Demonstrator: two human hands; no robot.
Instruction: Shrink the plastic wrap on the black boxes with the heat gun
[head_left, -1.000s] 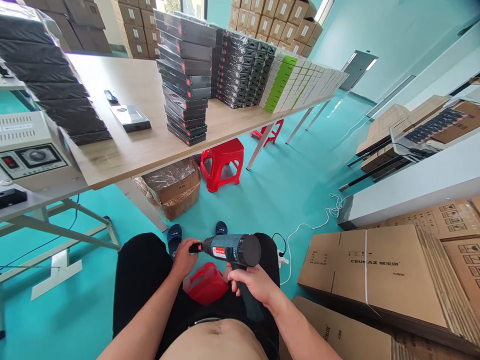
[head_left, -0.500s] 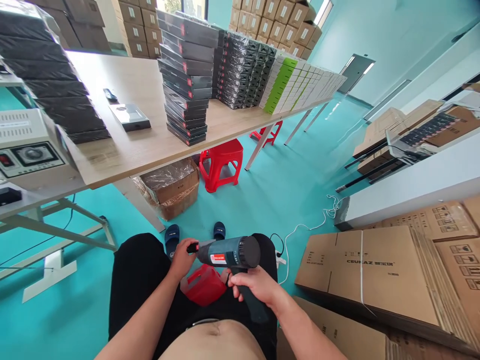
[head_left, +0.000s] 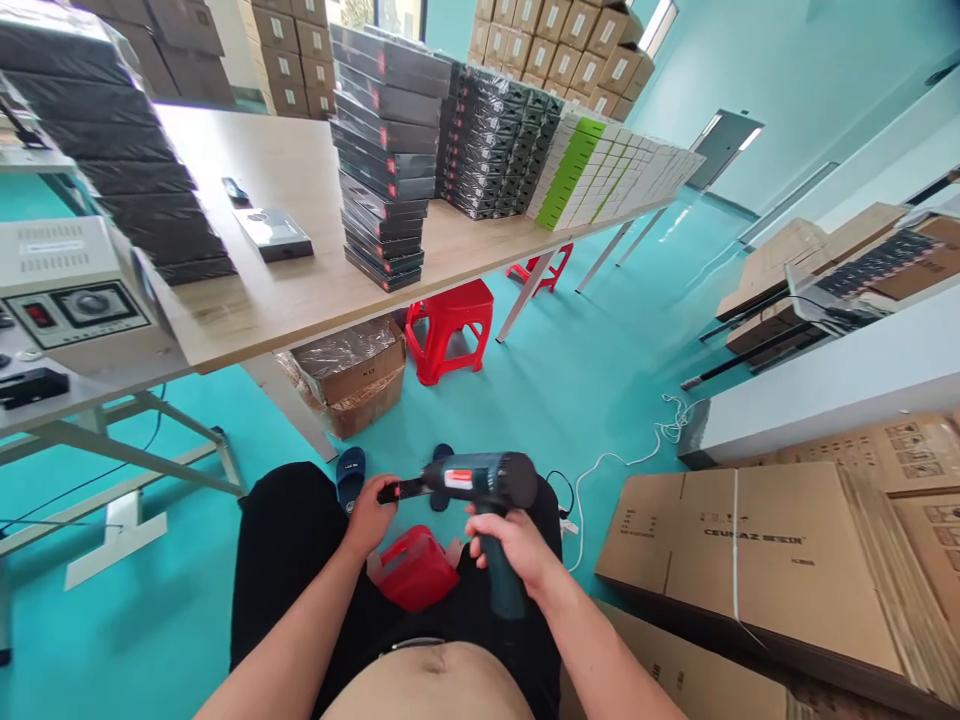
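Note:
My right hand (head_left: 510,545) is wrapped round the handle of a teal heat gun (head_left: 480,478). Its nozzle points left, at a slim black box (head_left: 401,490) with a small red mark, seen nearly edge-on. The fingers of my left hand (head_left: 373,515) grip that box by its left end. Box and nozzle tip lie close together, and I cannot tell whether they touch. Both hands are above my lap, over a red plastic stool (head_left: 415,570) between my legs.
On the wooden table (head_left: 300,310) stand a stack of black boxes (head_left: 386,160), wrapped packs (head_left: 487,140) and white-green boxes (head_left: 574,170). A grey control unit (head_left: 82,290) is at left. Flattened cartons (head_left: 720,550) lie at right, near a white cable (head_left: 600,460). A red stool (head_left: 454,325) stands ahead.
The heat gun has moved slightly right and up, its nozzle drawing back so more of the black box shows. My left hand still holds the box. The view has shifted slightly.

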